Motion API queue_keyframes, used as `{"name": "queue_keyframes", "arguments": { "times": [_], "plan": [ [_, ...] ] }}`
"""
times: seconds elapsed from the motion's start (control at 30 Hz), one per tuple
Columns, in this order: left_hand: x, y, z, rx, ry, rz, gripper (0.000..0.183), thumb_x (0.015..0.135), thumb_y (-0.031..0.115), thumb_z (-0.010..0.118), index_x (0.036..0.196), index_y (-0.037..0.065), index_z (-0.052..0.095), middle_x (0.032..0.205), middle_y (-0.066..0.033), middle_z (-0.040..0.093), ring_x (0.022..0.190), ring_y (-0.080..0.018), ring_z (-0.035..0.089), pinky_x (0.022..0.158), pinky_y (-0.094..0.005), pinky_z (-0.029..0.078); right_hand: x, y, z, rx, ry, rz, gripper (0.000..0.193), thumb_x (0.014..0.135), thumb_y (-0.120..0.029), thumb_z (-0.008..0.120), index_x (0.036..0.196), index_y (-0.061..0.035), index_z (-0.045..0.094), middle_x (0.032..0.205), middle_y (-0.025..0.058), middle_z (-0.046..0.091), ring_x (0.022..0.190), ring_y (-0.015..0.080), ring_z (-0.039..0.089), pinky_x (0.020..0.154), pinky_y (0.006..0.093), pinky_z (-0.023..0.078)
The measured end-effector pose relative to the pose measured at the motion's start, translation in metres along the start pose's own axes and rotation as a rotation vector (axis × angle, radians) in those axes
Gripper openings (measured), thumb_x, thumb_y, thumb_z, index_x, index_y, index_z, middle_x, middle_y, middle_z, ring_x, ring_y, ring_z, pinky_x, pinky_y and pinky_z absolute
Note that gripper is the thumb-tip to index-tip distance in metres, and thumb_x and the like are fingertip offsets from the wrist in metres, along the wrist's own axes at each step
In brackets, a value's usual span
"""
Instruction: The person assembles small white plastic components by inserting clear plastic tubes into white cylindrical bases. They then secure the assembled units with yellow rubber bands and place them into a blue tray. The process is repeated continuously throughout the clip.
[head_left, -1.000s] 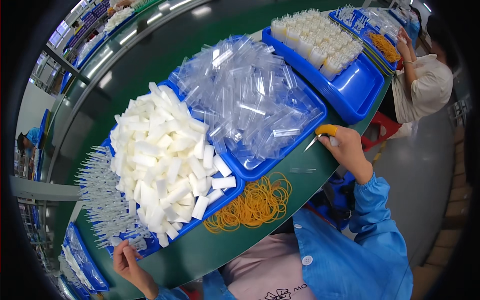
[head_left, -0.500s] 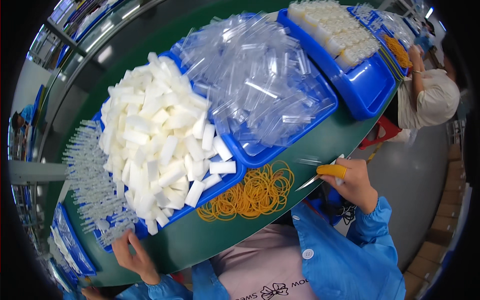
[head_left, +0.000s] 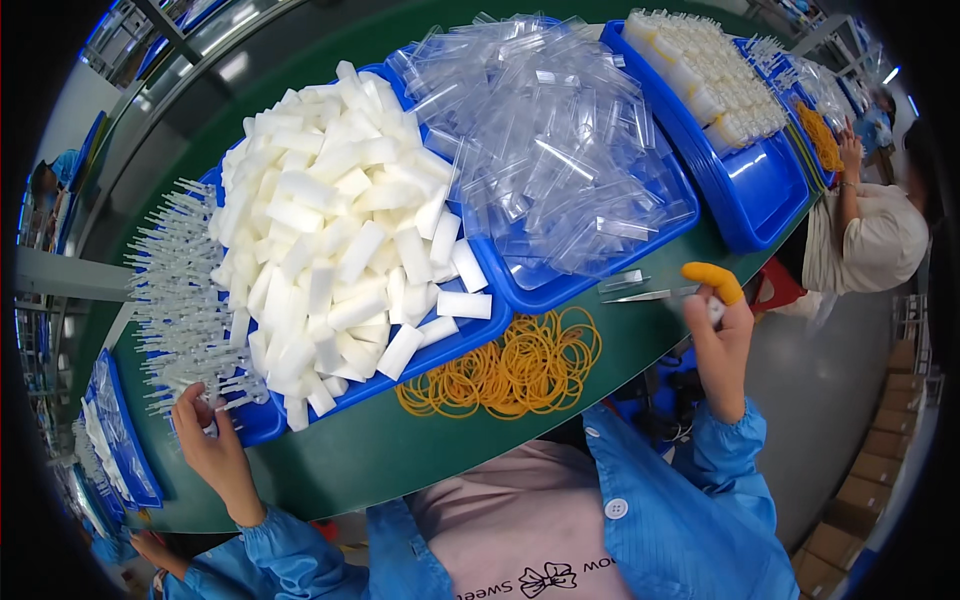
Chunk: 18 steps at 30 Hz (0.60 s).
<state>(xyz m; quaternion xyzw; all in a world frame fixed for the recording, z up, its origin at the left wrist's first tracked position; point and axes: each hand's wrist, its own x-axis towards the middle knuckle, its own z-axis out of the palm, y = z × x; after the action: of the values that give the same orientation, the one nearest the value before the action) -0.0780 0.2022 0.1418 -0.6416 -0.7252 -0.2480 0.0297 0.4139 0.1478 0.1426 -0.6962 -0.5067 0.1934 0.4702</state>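
My left hand [head_left: 212, 455] is at the near edge of a heap of thin translucent plastic tube pieces [head_left: 185, 300]. Its fingers are curled against the heap, with the thumb apart from them. Nothing is clearly seen in its grasp. My right hand [head_left: 728, 345], with an orange cot on a raised finger, is closed round the rear end of pointed metal tweezers [head_left: 648, 296]. Something small and white shows in its grip. The tweezers point left, close to a short clear plastic piece [head_left: 622, 280] lying on the green table [head_left: 640, 335].
White foam blocks [head_left: 330, 220] overfill a blue tray, and clear plastic sleeves [head_left: 550, 140] fill the one beside it. Orange rubber bands [head_left: 510, 375] lie in front. Stacked blue trays [head_left: 760, 190] hold white-and-clear parts. Another person [head_left: 870, 235] sits at the far right.
The view has shifted, so the trays sit farther right and higher. My right hand has turned more upright, its cotted finger lifted. My left hand remains at the tube heap's edge.
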Motion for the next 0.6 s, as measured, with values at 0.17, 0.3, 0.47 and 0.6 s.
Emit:
{"name": "queue_keyframes", "arguments": {
  "times": [0.17, 0.3, 0.47, 0.6],
  "plan": [
    [-0.012, -0.007, 0.001, -0.292, 0.189, -0.077, 0.025, 0.089, 0.003, 0.053, 0.114, 0.000, 0.051, 0.096, -0.0096, 0.056, 0.082, -0.0175, 0.056, 0.074, -0.0262, 0.045, -0.013, -0.027, 0.012, 0.848, -0.240, 0.176, 0.057, 0.097, -0.049, 0.031, 0.088, 0.0014, 0.056, 0.068, 0.0082, 0.050, 0.063, 0.0155, 0.048, 0.058, 0.0254, 0.039],
    [-0.038, 0.027, -0.032, -0.976, 0.328, -0.367, 0.034, 0.093, 0.008, 0.052, 0.125, -0.002, 0.043, 0.108, -0.0115, 0.054, 0.095, -0.0185, 0.058, 0.080, -0.0259, 0.048, -0.049, -0.040, 0.030, 1.018, -0.347, 0.284, 0.058, 0.095, -0.052, 0.036, 0.078, -0.0007, 0.055, 0.068, 0.0096, 0.052, 0.057, 0.0171, 0.048, 0.050, 0.0271, 0.037],
    [-0.073, 0.036, -0.043, -1.656, 0.066, -0.413, 0.053, 0.084, 0.011, 0.065, 0.128, 0.001, 0.037, 0.116, -0.0106, 0.048, 0.100, -0.0187, 0.055, 0.079, -0.0255, 0.051, -0.067, -0.075, 0.047, 0.710, -1.261, -0.077, 0.032, 0.090, -0.031, 0.059, 0.105, -0.0033, 0.060, 0.090, 0.0127, 0.060, 0.067, 0.0247, 0.056, 0.062, 0.0314, 0.048],
    [-0.067, 0.098, -0.043, -1.651, -0.146, -0.488, 0.040, 0.067, 0.008, 0.079, 0.085, 0.008, 0.044, 0.088, -0.0072, 0.046, 0.066, -0.0158, 0.058, 0.060, -0.0248, 0.054, -0.079, -0.084, 0.043, 0.464, -1.526, -0.348, 0.037, 0.088, -0.025, 0.062, 0.117, -0.0030, 0.055, 0.109, 0.0129, 0.053, 0.082, 0.0248, 0.056, 0.069, 0.0300, 0.048]
  ]
}}
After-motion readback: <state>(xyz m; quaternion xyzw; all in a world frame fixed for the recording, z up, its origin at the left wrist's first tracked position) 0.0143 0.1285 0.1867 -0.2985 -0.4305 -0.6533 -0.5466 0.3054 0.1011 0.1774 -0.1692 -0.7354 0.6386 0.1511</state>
